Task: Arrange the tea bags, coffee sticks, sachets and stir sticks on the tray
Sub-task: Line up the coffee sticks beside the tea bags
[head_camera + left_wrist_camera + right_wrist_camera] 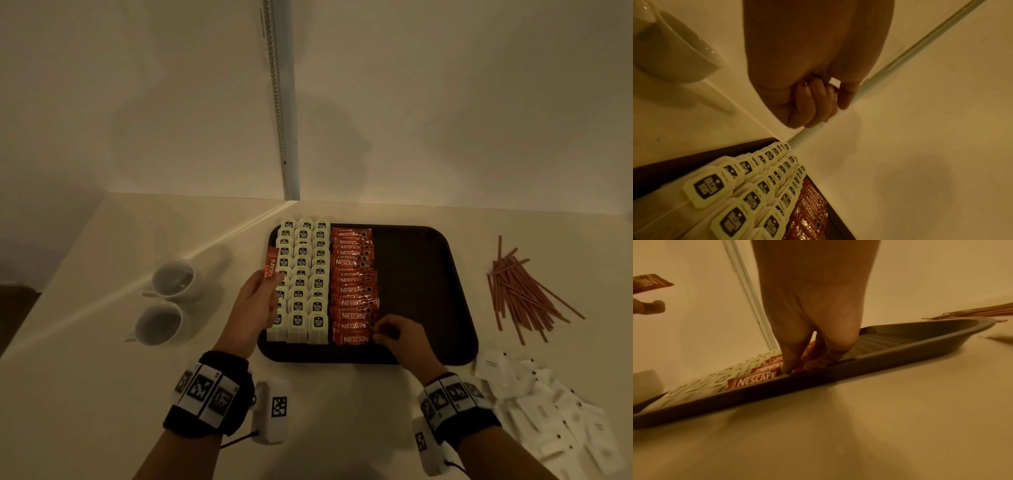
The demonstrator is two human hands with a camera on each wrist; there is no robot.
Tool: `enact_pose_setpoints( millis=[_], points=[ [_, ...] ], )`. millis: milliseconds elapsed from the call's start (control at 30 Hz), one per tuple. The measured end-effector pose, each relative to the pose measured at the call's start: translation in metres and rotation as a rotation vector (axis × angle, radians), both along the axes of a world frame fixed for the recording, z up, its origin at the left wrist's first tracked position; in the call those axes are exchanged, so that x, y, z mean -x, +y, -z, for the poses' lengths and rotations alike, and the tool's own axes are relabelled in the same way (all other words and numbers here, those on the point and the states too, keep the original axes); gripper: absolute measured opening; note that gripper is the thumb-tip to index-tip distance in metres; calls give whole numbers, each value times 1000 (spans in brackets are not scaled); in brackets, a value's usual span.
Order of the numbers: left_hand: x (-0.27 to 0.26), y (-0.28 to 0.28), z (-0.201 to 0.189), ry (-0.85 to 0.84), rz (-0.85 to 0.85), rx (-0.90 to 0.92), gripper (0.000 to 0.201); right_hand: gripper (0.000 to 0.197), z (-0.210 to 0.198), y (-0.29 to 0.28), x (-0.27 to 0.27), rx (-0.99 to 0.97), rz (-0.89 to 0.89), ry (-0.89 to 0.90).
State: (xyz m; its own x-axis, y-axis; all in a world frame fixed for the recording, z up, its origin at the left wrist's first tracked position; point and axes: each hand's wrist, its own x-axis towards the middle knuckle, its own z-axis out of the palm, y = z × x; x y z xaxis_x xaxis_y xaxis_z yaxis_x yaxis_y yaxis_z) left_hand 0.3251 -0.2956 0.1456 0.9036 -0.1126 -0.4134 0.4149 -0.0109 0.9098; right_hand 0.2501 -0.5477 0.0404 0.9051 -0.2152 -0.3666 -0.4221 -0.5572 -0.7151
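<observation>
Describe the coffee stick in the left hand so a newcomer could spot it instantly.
Start at the dark tray; three columns of white tea bags fill its left side. Above them, the left hand pinches one red coffee stick, the only one upright and off the tray.

Bare right half of tray (421, 274); cups (168, 301) left, stir sticks (524, 291) right.

The light is dim and yellow-brown. Soft shadows fall on the wall (342, 130) and the table (102, 342). The wrist pictures look blurry near the edges, and straight lines bend there.
</observation>
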Motion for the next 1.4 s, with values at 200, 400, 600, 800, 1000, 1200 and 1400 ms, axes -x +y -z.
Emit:
enact_pose_setpoints(
  millis=[200, 400, 600, 800, 1000, 1200, 1400],
  points=[
    [-1, 1, 8, 85, 44, 42, 16, 15, 4, 5, -1, 105, -18, 9],
    [1, 0, 8, -20, 141, -116, 11, 18, 6, 5, 0, 160, -47, -6],
    [-2, -1, 9, -67, 137, -74, 17, 18, 9, 3, 0, 191, -57, 11],
    [-8, -7, 1, -178, 100, -36, 13, 19, 8, -2, 0, 167, -55, 44],
    [-13, -20, -4, -234, 49, 11, 14, 18, -33, 7, -13, -53, 34, -101],
    [-14, -48, -7, -156, 16, 137, 13, 34, -110, 46, -46, -617, 2, -280],
    [-13, -53, -12, -160, 167, 86, 8, 15, -128, 55, -60, -805, 25, -332]
  ],
)
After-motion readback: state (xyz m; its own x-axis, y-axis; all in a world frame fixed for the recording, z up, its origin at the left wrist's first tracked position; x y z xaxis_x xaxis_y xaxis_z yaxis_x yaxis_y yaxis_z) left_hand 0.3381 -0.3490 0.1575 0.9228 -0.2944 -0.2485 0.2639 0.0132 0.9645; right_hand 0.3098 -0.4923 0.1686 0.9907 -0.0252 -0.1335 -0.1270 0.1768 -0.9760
